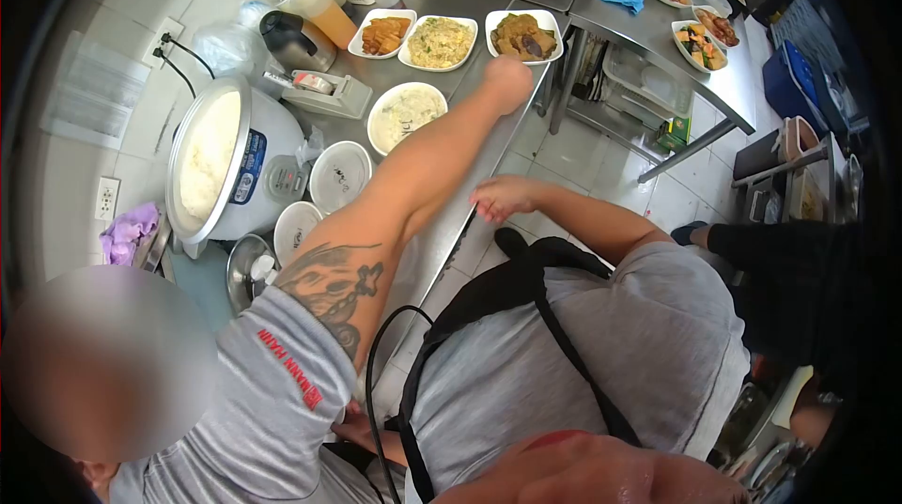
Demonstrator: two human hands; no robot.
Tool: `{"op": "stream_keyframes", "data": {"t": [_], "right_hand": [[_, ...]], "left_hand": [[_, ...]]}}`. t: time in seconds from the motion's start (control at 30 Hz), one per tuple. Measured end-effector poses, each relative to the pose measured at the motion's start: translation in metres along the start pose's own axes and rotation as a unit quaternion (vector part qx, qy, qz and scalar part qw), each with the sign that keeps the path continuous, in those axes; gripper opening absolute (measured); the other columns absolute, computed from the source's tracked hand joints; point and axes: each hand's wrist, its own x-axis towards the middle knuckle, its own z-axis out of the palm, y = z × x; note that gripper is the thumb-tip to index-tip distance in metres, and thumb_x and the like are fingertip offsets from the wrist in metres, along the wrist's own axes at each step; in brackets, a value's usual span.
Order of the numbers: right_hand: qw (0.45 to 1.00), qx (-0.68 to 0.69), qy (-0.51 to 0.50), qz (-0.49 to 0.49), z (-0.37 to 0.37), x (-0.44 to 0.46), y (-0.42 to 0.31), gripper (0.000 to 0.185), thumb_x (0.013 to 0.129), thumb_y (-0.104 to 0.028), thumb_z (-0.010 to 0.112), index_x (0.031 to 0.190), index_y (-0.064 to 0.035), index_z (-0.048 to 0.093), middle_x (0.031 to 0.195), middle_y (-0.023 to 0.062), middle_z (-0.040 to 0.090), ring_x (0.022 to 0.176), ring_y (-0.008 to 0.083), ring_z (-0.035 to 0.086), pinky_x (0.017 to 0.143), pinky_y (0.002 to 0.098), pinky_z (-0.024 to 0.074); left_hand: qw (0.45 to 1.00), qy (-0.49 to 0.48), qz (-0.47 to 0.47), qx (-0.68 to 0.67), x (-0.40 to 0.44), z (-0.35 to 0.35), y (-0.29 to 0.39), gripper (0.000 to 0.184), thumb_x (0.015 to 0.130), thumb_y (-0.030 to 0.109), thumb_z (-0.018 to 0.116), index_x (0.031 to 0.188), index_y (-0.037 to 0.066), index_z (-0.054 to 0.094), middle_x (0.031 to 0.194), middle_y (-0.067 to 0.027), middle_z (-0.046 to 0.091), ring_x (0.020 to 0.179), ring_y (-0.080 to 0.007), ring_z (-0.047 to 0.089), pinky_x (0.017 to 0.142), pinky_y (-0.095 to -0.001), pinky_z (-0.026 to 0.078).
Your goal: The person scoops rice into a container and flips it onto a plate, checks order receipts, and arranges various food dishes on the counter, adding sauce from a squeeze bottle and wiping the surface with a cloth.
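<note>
A white square bowl point(557, 26) of chunky brown food point(522, 36) sits upright on the steel counter point(445, 224).

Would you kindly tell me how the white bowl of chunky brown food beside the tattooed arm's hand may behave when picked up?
The white bowl probably feels fairly heavy for its size, as chunky brown food fills most of it. Its smooth-looking rim suggests a stiff, possibly slippery wall. Its low, broad shape makes tipping seem unlikely.

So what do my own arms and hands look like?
Your right hand is ungloved, and your right arm is bare below a short grey sleeve without visible lettering. What is probably your left hand is mostly hidden. The tattooed arm is a co-worker's.
</note>
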Motion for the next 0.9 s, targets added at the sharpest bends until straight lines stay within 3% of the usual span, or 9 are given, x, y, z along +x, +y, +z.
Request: {"op": "stream_keyframes", "data": {"t": [0.17, 0.23, 0.37, 0.43, 0.5, 0.53, 0.57, 0.6, 0.9], "right_hand": [[0.968, 0.120, 0.200, -0.093, -0.068, -0.027, -0.030, 0.025, 0.079, -0.032, 0.048, 0.090, -0.0091, 0.048, 0.074, 0.0040, 0.053, 0.060, 0.0131, 0.054, 0.049, 0.0258, 0.0436], [0.935, 0.160, 0.275, -0.155, -0.097, -0.036, -0.046, 0.025, 0.080, -0.032, 0.046, 0.092, -0.0097, 0.047, 0.073, 0.0040, 0.054, 0.059, 0.0130, 0.054, 0.050, 0.0260, 0.0443], [0.919, 0.177, 0.307, -0.173, -0.137, -0.052, -0.071, 0.025, 0.080, -0.032, 0.046, 0.095, -0.0115, 0.046, 0.074, 0.0027, 0.054, 0.062, 0.0129, 0.054, 0.051, 0.0251, 0.0439], [0.921, 0.173, 0.303, -0.176, -0.157, -0.051, -0.074, 0.028, 0.080, -0.033, 0.046, 0.100, -0.0120, 0.046, 0.075, 0.0021, 0.054, 0.063, 0.0126, 0.054, 0.052, 0.0244, 0.0433], [0.928, 0.156, 0.299, -0.161, -0.177, -0.048, -0.073, 0.034, 0.080, -0.034, 0.046, 0.105, -0.0117, 0.045, 0.077, 0.0022, 0.055, 0.065, 0.0132, 0.054, 0.052, 0.0240, 0.0429], [0.931, 0.153, 0.293, -0.153, -0.187, -0.046, -0.073, 0.036, 0.080, -0.035, 0.047, 0.107, -0.0113, 0.044, 0.078, 0.0021, 0.055, 0.065, 0.0135, 0.054, 0.052, 0.0240, 0.0429], [0.935, 0.149, 0.289, -0.143, -0.196, -0.046, -0.073, 0.039, 0.079, -0.036, 0.048, 0.109, -0.0110, 0.044, 0.078, 0.0020, 0.055, 0.065, 0.0137, 0.054, 0.053, 0.0239, 0.0428], [0.937, 0.145, 0.288, -0.131, -0.203, -0.048, -0.074, 0.040, 0.079, -0.036, 0.048, 0.109, -0.0107, 0.043, 0.079, 0.0023, 0.055, 0.065, 0.0139, 0.054, 0.053, 0.0241, 0.0430], [0.947, 0.207, 0.213, -0.123, -0.270, -0.030, -0.068, 0.041, 0.079, -0.042, 0.048, 0.109, -0.0156, 0.038, 0.084, 0.0071, 0.053, 0.069, 0.0173, 0.053, 0.056, 0.0281, 0.0454]], "left_hand": [[0.965, 0.063, 0.229, 0.109, -0.017, -0.068, -0.015, 0.018, 0.065, 0.011, 0.047, 0.073, 0.000, 0.059, 0.074, -0.0154, 0.059, 0.066, -0.0246, 0.058, 0.054, -0.0362, 0.046], [0.993, 0.091, 0.075, 0.028, -0.033, -0.113, -0.024, 0.024, 0.066, 0.011, 0.046, 0.085, -0.003, 0.052, 0.071, -0.0144, 0.058, 0.064, -0.0245, 0.058, 0.052, -0.0367, 0.046], [0.956, 0.214, 0.085, 0.181, -0.078, -0.164, -0.109, 0.019, 0.077, 0.013, 0.038, 0.086, -0.001, 0.045, 0.065, -0.0139, 0.053, 0.058, -0.0265, 0.055, 0.049, -0.0333, 0.044], [0.938, 0.299, -0.150, 0.094, -0.184, -0.168, -0.112, 0.023, 0.077, 0.013, 0.036, 0.092, -0.004, 0.043, 0.075, -0.0159, 0.052, 0.067, -0.0285, 0.053, 0.056, -0.0352, 0.045], [0.681, 0.472, -0.547, -0.118, -0.376, -0.089, -0.030, 0.029, 0.078, 0.013, 0.034, 0.097, -0.007, 0.040, 0.086, -0.0178, 0.050, 0.077, -0.0304, 0.052, 0.063, -0.0372, 0.046], [0.332, 0.697, -0.583, -0.253, -0.480, -0.040, 0.066, 0.031, 0.078, 0.013, 0.033, 0.100, -0.009, 0.038, 0.091, -0.0188, 0.050, 0.082, -0.0314, 0.051, 0.066, -0.0382, 0.046], [0.128, 0.776, -0.536, -0.306, -0.525, -0.021, 0.120, 0.034, 0.078, 0.013, 0.032, 0.103, -0.010, 0.037, 0.097, -0.0198, 0.049, 0.086, -0.0324, 0.051, 0.069, -0.0392, 0.046], [0.043, 0.796, -0.505, -0.332, -0.552, -0.006, 0.154, 0.037, 0.079, 0.013, 0.031, 0.105, -0.012, 0.036, 0.102, -0.0208, 0.048, 0.091, -0.0334, 0.050, 0.073, -0.0402, 0.047], [0.075, 0.774, -0.552, -0.302, -0.479, -0.033, 0.170, 0.040, 0.071, 0.015, 0.047, 0.108, 0.003, 0.041, 0.100, -0.0119, 0.050, 0.085, -0.0267, 0.053, 0.065, -0.0388, 0.048]]}}
